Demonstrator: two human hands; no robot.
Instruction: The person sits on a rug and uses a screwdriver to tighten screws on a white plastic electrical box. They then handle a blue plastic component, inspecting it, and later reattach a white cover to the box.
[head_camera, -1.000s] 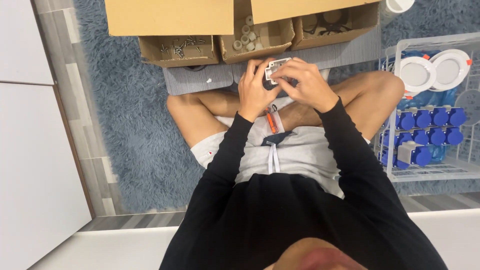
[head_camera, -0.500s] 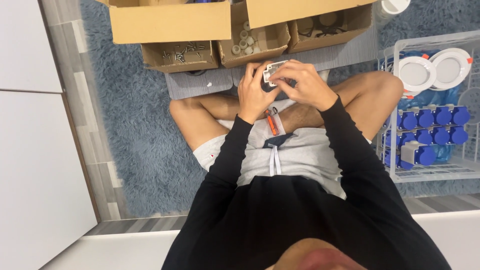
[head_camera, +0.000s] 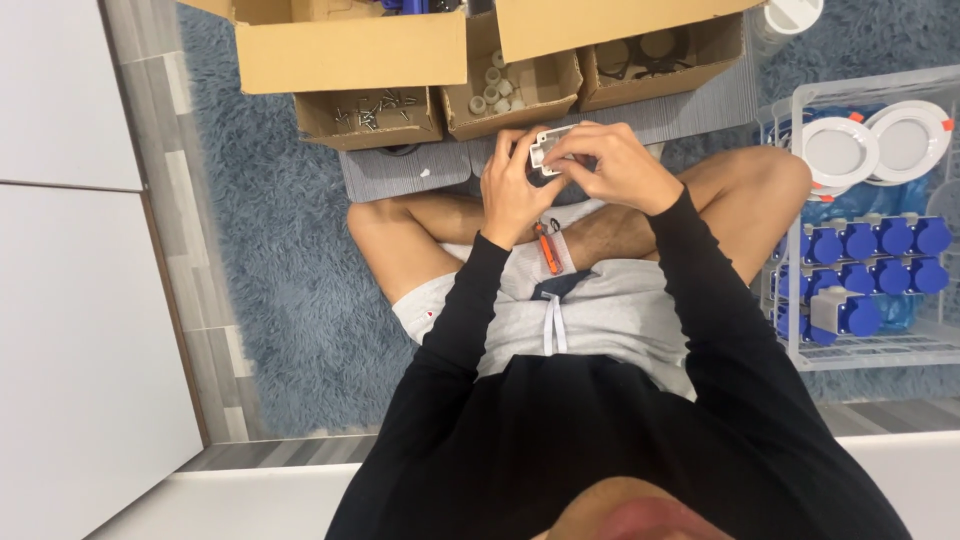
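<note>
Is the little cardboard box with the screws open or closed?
Open. The small brown cardboard box has no lid over it, and loose metal screws show inside from above.

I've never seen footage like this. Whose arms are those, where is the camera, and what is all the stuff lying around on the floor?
There is no machine here: a person sits cross-legged on a shaggy blue-grey carpet, and the camera is worn on their head, looking straight down. The arms in black sleeves are their own. The left hand and right hand together hold a small white plastic box-shaped part above the lap. An orange-handled tool lies on the lap. In front stand open brown cardboard boxes: one with metal screws, one with small pale ring-shaped pieces. On the person's right, a white wire rack holds round white discs and blue plug-like parts.
</note>
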